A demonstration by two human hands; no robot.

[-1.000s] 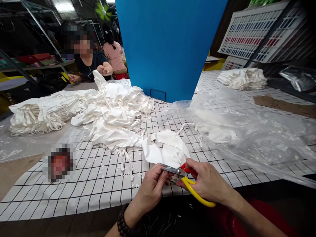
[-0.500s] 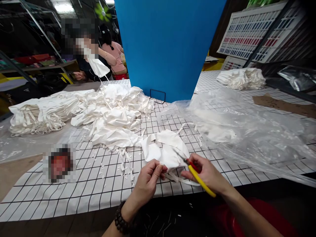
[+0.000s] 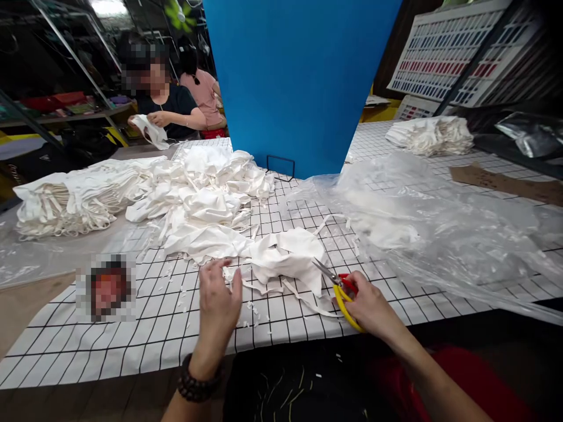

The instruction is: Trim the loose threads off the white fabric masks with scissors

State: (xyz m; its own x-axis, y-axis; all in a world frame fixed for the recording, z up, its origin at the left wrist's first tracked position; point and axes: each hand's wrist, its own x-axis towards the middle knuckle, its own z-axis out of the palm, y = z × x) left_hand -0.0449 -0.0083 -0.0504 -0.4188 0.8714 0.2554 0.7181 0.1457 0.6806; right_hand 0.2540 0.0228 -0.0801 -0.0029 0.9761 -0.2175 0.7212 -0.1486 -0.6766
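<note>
My right hand (image 3: 369,305) grips scissors (image 3: 336,283) with yellow and red handles, blades pointing up-left toward a white fabric mask (image 3: 285,258) lying on the gridded table cover (image 3: 153,328). My left hand (image 3: 217,305) hovers over the table with fingers spread, holding nothing, just left of the mask's loose straps. Small white fabric clippings (image 3: 250,308) lie scattered between my hands. A heap of white masks (image 3: 206,199) sits just behind.
A neat stack of white masks (image 3: 74,202) lies far left, another (image 3: 428,135) far right. Crumpled clear plastic (image 3: 440,223) covers the right side. A blue board (image 3: 299,82) stands behind. A person opposite handles a mask (image 3: 152,130). A colour swatch board (image 3: 444,53) leans at right.
My left hand let go of the mask and moved left over the table, fingers spread. The mask now lies on the table. My right hand with the scissors shifted slightly lower.
</note>
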